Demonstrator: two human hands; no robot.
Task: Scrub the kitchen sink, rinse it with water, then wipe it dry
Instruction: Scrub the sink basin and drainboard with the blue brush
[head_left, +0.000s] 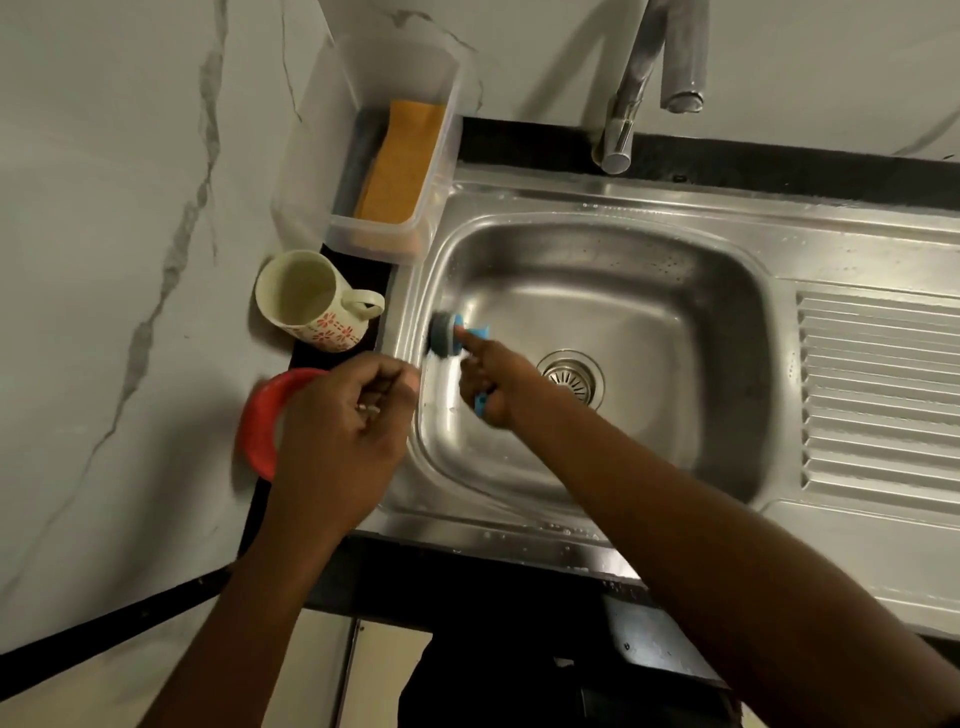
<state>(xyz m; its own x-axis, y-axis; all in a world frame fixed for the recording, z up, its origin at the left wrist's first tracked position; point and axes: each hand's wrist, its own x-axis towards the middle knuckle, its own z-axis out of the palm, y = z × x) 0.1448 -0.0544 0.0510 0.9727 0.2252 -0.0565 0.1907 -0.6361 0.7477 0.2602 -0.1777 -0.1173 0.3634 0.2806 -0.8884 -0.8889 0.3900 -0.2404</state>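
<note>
The steel sink fills the middle of the view, with its drain strainer at the bottom of the basin. My right hand grips the blue handle of a scrub brush, index finger stretched along it. The brush's grey head presses on the basin's left wall. My left hand hovers over the sink's left rim with its fingers curled; whether they pinch something small I cannot tell. The tap stands at the back, and no water runs from it.
A clear plastic tub holding an orange cloth stands at the sink's back left corner. A cream mug with red flowers and a red bowl sit on the narrow black counter. The ribbed draining board lies to the right.
</note>
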